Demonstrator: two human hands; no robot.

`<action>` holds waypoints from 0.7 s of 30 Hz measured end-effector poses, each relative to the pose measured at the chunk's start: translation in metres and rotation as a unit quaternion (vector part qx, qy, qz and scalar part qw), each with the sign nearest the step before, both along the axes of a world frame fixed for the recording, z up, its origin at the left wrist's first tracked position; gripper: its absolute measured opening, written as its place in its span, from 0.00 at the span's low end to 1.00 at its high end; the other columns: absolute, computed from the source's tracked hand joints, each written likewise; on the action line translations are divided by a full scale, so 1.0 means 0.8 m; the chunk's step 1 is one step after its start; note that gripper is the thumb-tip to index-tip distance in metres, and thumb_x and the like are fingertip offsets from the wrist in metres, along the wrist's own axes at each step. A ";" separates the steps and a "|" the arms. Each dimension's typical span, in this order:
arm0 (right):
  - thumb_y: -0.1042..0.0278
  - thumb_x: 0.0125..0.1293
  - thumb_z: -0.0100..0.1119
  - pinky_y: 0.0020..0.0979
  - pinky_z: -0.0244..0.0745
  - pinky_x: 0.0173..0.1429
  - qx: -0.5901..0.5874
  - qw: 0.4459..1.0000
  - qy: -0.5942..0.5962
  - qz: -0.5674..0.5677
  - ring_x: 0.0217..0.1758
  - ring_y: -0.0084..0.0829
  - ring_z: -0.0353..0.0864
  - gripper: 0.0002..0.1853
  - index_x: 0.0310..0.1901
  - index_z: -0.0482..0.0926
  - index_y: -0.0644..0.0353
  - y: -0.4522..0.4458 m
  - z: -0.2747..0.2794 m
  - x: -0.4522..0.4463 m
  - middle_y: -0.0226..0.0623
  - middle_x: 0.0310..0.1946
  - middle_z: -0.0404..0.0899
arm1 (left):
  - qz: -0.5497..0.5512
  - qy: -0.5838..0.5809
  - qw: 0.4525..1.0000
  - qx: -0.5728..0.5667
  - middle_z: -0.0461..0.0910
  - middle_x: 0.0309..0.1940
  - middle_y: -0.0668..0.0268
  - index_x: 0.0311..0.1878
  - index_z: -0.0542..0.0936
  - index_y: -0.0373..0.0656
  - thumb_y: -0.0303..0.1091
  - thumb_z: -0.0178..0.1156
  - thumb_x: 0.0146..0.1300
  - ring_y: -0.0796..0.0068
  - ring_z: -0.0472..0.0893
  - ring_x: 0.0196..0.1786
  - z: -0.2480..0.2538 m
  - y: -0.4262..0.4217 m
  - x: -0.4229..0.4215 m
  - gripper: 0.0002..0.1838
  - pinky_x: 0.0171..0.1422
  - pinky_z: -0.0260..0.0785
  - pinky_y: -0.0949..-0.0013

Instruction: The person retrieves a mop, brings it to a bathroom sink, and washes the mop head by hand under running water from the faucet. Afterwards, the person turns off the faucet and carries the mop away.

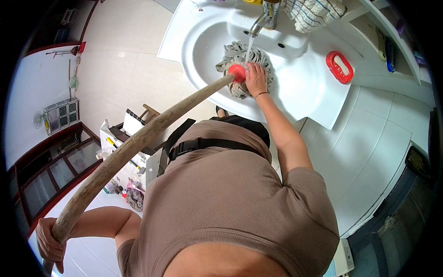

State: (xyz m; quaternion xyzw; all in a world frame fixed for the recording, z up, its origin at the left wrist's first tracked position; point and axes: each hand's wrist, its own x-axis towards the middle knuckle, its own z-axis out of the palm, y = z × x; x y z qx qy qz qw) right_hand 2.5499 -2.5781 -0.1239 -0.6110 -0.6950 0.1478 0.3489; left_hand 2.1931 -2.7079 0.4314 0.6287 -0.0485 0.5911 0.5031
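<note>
My left hand (50,242) is wrapped round the wooden handle (138,144) of a mop, low at the left edge. The handle slants up to a red mop socket (237,73) over the white sink (304,87). Grey mop strands (240,51) lie bunched in the basin. Water runs from the metal faucet (261,22) onto them. My right hand (256,79) rests on the strands just right of the socket, its fingers near the stream; whether they grip any strands is hidden.
A red soap dish (339,67) with a pale bar sits on the sink's right ledge. A checked cloth (314,13) hangs beside the faucet. Shelves (397,37) stand at the upper right. A cluttered white table (134,171) is left of my body.
</note>
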 end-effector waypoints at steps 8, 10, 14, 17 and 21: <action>0.69 0.52 0.51 0.38 0.59 0.56 -0.015 1.000 0.000 -0.003 0.51 0.37 0.65 0.14 0.43 0.70 0.58 0.000 -0.001 0.000 0.38 0.43 0.70 | 0.015 0.023 1.000 -0.008 0.71 0.07 0.86 0.11 0.70 0.58 0.49 0.67 0.39 0.97 0.69 0.09 -0.003 0.003 0.008 0.16 0.15 0.64 0.92; 0.68 0.52 0.51 0.38 0.60 0.55 -0.001 1.000 -0.003 -0.003 0.50 0.37 0.66 0.14 0.43 0.70 0.57 0.001 -0.006 0.000 0.37 0.43 0.70 | 0.072 0.036 0.996 -0.035 0.69 0.07 0.82 0.11 0.69 0.55 0.42 0.66 0.40 0.92 0.69 0.11 0.002 -0.004 -0.005 0.15 0.19 0.63 0.88; 0.68 0.52 0.51 0.39 0.61 0.53 -0.028 0.999 -0.017 0.015 0.49 0.38 0.67 0.13 0.41 0.71 0.57 0.010 -0.005 0.004 0.38 0.43 0.70 | 0.446 0.067 0.869 -0.203 0.60 0.14 0.69 0.15 0.61 0.48 0.28 0.52 0.42 0.73 0.62 0.21 0.002 -0.015 -0.008 0.10 0.36 0.54 0.67; 0.67 0.51 0.52 0.39 0.63 0.51 -0.057 0.996 -0.063 0.031 0.46 0.39 0.68 0.12 0.39 0.71 0.57 0.026 -0.002 0.004 0.39 0.39 0.73 | 0.430 -0.027 0.869 -0.245 0.58 0.12 0.66 0.13 0.58 0.48 0.28 0.45 0.51 0.71 0.60 0.17 -0.021 0.020 -0.006 0.13 0.33 0.54 0.65; 0.67 0.48 0.51 0.39 0.64 0.48 -0.027 0.998 -0.058 0.013 0.41 0.42 0.70 0.12 0.37 0.71 0.59 0.034 0.009 0.014 0.41 0.30 0.73 | 0.553 -0.090 0.824 -0.084 0.59 0.10 0.68 0.13 0.60 0.48 0.30 0.45 0.53 0.73 0.60 0.14 0.001 0.054 0.043 0.14 0.29 0.56 0.67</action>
